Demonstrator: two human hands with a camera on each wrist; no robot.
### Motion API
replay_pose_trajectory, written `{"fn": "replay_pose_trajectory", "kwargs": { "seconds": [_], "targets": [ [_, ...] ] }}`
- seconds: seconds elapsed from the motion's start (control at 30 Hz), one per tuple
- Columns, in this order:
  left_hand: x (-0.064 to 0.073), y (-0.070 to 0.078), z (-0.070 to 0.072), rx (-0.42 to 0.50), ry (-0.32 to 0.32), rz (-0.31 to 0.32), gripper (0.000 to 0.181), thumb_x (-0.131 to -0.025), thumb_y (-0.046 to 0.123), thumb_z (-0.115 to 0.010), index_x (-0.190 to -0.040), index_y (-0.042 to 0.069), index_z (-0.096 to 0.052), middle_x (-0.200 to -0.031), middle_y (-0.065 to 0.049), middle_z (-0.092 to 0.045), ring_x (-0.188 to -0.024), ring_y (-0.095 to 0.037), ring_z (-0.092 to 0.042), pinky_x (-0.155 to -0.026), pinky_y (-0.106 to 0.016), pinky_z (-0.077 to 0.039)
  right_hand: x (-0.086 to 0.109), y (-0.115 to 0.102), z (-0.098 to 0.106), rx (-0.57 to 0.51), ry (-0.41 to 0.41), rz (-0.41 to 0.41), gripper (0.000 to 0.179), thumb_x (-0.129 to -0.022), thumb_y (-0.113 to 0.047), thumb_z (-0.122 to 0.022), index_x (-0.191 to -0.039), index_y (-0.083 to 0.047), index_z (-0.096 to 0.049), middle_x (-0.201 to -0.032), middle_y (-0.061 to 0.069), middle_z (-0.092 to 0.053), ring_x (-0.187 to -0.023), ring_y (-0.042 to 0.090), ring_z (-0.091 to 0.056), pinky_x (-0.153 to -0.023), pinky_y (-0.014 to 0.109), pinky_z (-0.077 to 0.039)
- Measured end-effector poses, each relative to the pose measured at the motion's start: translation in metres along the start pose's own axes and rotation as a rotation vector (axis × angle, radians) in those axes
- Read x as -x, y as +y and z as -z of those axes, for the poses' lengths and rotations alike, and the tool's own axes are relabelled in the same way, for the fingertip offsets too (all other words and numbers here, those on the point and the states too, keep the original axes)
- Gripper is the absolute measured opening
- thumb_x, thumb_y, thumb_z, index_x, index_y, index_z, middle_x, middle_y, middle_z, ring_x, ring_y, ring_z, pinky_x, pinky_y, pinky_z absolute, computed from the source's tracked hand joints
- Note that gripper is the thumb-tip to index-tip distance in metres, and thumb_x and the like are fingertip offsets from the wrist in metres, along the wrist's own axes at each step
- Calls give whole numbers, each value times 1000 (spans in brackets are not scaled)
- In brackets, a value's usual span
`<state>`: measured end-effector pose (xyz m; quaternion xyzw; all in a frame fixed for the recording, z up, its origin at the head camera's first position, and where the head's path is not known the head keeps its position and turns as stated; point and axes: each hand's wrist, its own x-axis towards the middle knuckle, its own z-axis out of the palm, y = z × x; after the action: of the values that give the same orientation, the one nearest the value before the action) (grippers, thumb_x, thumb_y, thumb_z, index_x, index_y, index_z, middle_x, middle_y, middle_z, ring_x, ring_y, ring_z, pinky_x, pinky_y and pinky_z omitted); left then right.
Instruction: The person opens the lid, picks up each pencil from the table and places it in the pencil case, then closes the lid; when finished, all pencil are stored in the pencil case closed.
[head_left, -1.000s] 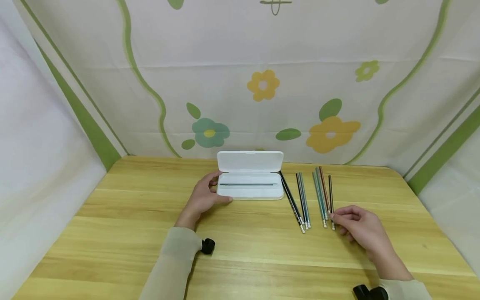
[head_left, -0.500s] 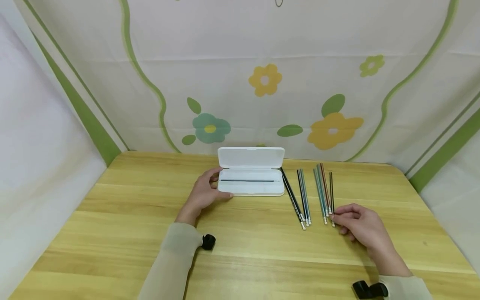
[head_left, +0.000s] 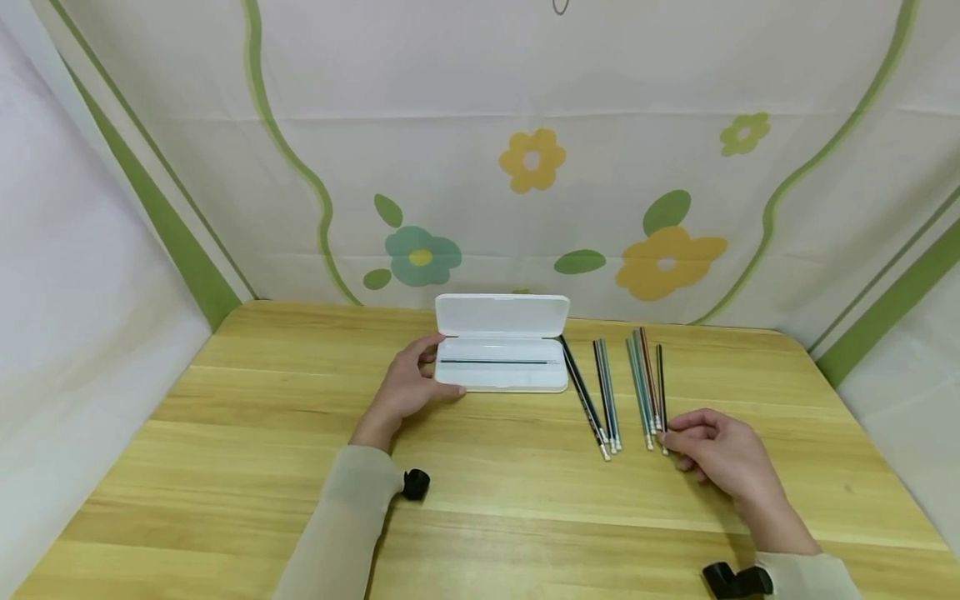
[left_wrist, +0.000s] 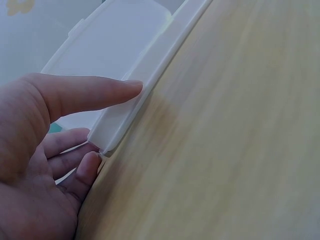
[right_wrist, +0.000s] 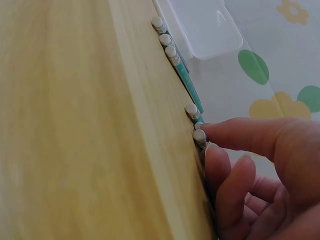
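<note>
Now, in the head view, your left hand (head_left: 405, 387) grips the left end of the open white case (head_left: 502, 377), near the table's (head_left: 525, 517) far edge — your right hand (head_left: 722, 454), farther right, pinches the rightmost dark pencil (head_left: 661, 375) at its near end. Left wrist: your thumb (left_wrist: 95, 94) lies across the case's near wall. Right wrist: your thumb sits against a white eraser (right_wrist: 199, 136).

At the back of the table (head_left: 525, 517) sits the case (head_left: 480, 377), backdrop (head_left: 465, 183) behind it, one pencil (head_left: 495, 362) inside, left hand (head_left: 405, 387) at its left end, loose pencils (head_left: 640, 396) spread to its right, right hand (head_left: 720, 450) at the rightmost pencil (head_left: 662, 383)!
</note>
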<state>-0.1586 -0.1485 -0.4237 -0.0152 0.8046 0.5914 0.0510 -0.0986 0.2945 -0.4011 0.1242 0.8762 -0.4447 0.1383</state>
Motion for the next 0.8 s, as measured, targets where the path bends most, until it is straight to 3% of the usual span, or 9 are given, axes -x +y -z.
{"fn": "replay_pose_trajectory", "kwargs": {
  "seconds": [0.8],
  "targets": [
    [0, 0, 0, -6, -6, 1, 91, -77, 5, -95, -158, 14, -52, -145, -15, -61, -119, -33, -64, -99, -40, -55, 0, -1, -3, 105, 63, 6, 44, -96, -40, -80, -118, -3, -70, -84, -1, -74, -73, 17, -70, -59, 33, -56]
  ]
}}
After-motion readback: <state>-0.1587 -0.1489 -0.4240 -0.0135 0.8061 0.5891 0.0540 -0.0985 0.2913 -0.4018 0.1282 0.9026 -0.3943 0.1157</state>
